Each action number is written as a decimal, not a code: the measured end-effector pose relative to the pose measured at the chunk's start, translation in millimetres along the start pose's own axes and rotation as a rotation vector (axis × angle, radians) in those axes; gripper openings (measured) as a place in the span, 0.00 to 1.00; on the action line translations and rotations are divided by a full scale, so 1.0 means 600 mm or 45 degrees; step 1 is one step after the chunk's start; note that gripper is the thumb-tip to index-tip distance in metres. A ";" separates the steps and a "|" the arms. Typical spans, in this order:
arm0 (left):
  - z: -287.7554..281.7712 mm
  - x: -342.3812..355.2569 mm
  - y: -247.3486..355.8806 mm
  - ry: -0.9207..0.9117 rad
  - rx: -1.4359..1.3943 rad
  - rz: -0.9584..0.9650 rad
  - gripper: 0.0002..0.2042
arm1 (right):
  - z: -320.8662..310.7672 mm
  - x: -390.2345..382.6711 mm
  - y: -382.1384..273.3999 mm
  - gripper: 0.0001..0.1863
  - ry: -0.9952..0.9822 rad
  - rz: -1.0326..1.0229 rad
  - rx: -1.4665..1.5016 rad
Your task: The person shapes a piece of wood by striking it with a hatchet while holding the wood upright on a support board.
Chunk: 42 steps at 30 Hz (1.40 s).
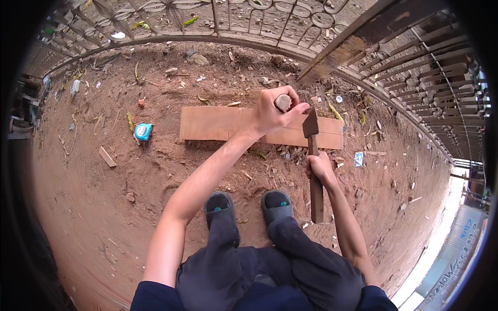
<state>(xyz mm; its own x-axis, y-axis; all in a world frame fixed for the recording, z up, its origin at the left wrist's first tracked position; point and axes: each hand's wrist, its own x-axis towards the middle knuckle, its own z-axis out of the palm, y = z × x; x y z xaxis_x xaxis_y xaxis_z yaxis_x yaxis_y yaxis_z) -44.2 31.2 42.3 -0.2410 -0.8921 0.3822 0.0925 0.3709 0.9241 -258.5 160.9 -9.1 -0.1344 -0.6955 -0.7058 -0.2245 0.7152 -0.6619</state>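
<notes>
Stone [283,101] gripped in the closed left hand [274,110] should meet the blade edge just beside it squarely, while the right hand [319,168] clamps the hatchet [313,155] handle steady.

The small rounded grey-brown stone [282,102] sits clenched in the fingers of the left hand [275,110], only its pale blunt end showing above the fist; it is held just beside the top of the blade, above the far edge of the plank; the dark wooden-handled chisel with a rusty wedge-shaped metal blade [313,166] stands roughly upright, its blade end up and its long square handle pointing down toward the feet; the right hand [319,168] is wrapped round its shaft just below the blade.
</notes>
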 end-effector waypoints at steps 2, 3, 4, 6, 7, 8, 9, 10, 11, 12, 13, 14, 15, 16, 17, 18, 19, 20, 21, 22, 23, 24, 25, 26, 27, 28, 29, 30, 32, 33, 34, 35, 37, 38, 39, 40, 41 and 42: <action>0.008 0.000 -0.013 0.082 0.032 -0.184 0.14 | 0.008 0.023 0.033 0.06 0.026 -0.001 -0.061; 0.004 -0.005 -0.021 0.066 0.023 -0.189 0.14 | 0.016 0.027 0.051 0.06 0.043 -0.008 -0.041; -0.001 -0.007 -0.029 0.052 0.023 -0.137 0.13 | 0.016 0.037 0.065 0.05 0.027 -0.054 -0.040; -0.002 -0.009 -0.034 0.064 -0.013 -0.085 0.11 | 0.015 0.053 0.090 0.04 0.011 -0.085 -0.025; 0.000 -0.011 -0.035 0.050 -0.018 -0.085 0.11 | 0.011 0.059 0.102 0.03 -0.015 -0.124 -0.025; -0.001 -0.015 -0.034 0.036 -0.029 -0.062 0.11 | 0.012 0.053 0.093 0.03 -0.014 -0.078 -0.012; -0.002 -0.018 -0.034 0.024 -0.040 -0.038 0.11 | 0.011 0.056 0.093 0.03 -0.017 -0.074 -0.004; -0.004 -0.018 -0.035 0.019 -0.035 -0.042 0.11 | 0.009 0.059 0.094 0.03 -0.032 -0.059 0.018; -0.006 -0.017 -0.032 0.006 -0.015 -0.009 0.11 | 0.008 0.059 0.093 0.03 -0.045 -0.043 0.040; -0.007 -0.016 -0.030 -0.007 0.006 0.024 0.11 | 0.006 0.057 0.093 0.04 -0.051 -0.049 0.046; -0.006 -0.017 -0.029 -0.012 0.008 0.019 0.11 | 0.006 0.056 0.093 0.04 -0.054 -0.045 0.051; -0.006 -0.018 -0.029 -0.004 -0.013 0.011 0.11 | 0.005 0.056 0.093 0.03 -0.047 -0.060 0.009; -0.005 -0.019 -0.030 0.003 -0.035 0.002 0.11 | 0.004 0.057 0.095 0.04 -0.040 -0.074 -0.032; -0.005 -0.019 -0.031 -0.004 -0.032 -0.002 0.11 | 0.002 0.060 0.098 0.04 -0.042 -0.067 -0.043; -0.008 -0.020 -0.034 -0.007 -0.048 -0.010 0.10 | 0.004 0.060 0.096 0.04 -0.044 -0.065 -0.031; -0.011 -0.020 -0.037 -0.012 -0.064 -0.018 0.09 | 0.005 0.059 0.095 0.04 -0.042 -0.060 -0.029; -0.016 -0.021 -0.042 0.037 -0.148 -0.034 0.11 | 0.006 0.060 0.094 0.04 -0.039 -0.056 -0.025; -0.026 -0.025 -0.052 0.086 -0.230 -0.051 0.12 | 0.004 0.064 0.097 0.04 -0.052 -0.059 -0.024; -0.065 -0.024 -0.065 0.174 -0.422 -0.060 0.13 | 0.001 0.063 0.098 0.04 -0.048 -0.056 -0.010; -0.123 -0.027 -0.074 0.264 -0.601 -0.073 0.13 | 0.004 0.062 0.097 0.04 -0.037 -0.065 -0.038; -0.158 -0.038 -0.079 0.421 -0.687 -0.128 0.13 | 0.001 0.064 0.097 0.04 -0.012 -0.074 -0.067; -0.180 -0.053 -0.081 0.578 -0.770 -0.185 0.13 | -0.003 0.065 0.097 0.04 -0.020 -0.066 -0.086; -0.192 -0.070 -0.082 0.564 -0.758 -0.186 0.13 | 0.000 0.063 0.093 0.04 -0.022 -0.069 -0.068; -0.194 -0.084 -0.081 0.597 -0.828 -0.131 0.12 | -0.002 0.060 0.090 0.04 -0.042 -0.054 -0.058; -0.198 -0.090 -0.082 0.632 -0.898 -0.076 0.12 | -0.003 0.059 0.087 0.04 -0.063 -0.040 -0.050; -0.201 -0.090 -0.088 0.622 -0.896 -0.077 0.12 | -0.003 0.060 0.085 0.04 -0.082 -0.029 -0.030; -0.190 -0.089 -0.083 0.594 -0.852 -0.065 0.12 | -0.006 0.062 0.090 0.04 -0.078 -0.022 -0.029; -0.181 -0.088 -0.075 0.573 -0.802 -0.050 0.12 | -0.007 0.064 0.094 0.04 -0.073 -0.015 -0.036; -0.167 -0.075 -0.065 0.512 -0.772 -0.068 0.12 | -0.005 0.064 0.095 0.05 -0.062 -0.029 -0.065; -0.164 -0.069 -0.065 0.446 -0.741 -0.081 0.12 | -0.005 0.065 0.096 0.05 -0.071 -0.028 -0.073; -0.162 -0.065 -0.068 0.394 -0.756 -0.096 0.12 | -0.006 0.065 0.099 0.05 -0.070 -0.021 -0.065; -0.162 -0.060 -0.067 0.395 -0.753 -0.095 0.12 | -0.004 0.064 0.098 0.05 -0.065 -0.016 -0.050; -0.159 -0.049 -0.064 0.306 -0.730 -0.124 0.11 | -0.003 0.063 0.095 0.05 -0.053 -0.024 -0.062; -0.161 -0.047 -0.064 0.306 -0.732 -0.142 0.11 | -0.001 0.062 0.095 0.05 -0.038 -0.029 -0.073; -0.164 -0.046 -0.064 0.303 -0.731 -0.145 0.11 | 0.002 0.062 0.096 0.05 -0.038 -0.027 -0.069; -0.167 -0.044 -0.064 0.299 -0.743 -0.161 0.11 | 0.004 0.063 0.097 0.05 -0.033 -0.032 -0.029; -0.168 -0.042 -0.065 0.297 -0.756 -0.175 0.11 | 0.004 0.064 0.097 0.06 -0.028 -0.037 0.008; -0.170 -0.042 -0.069 0.297 -0.757 -0.177 0.11 | 0.004 0.066 0.099 0.06 -0.028 -0.035 0.009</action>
<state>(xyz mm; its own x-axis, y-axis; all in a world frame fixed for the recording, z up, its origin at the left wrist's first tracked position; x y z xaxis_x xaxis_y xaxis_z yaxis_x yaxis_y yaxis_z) 56.5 12.0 -4.9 -0.0793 -0.9789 0.1883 0.6100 0.1017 0.7858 -274.7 176.2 -76.8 -0.1066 -0.7135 -0.6925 -0.2213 0.6960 -0.6830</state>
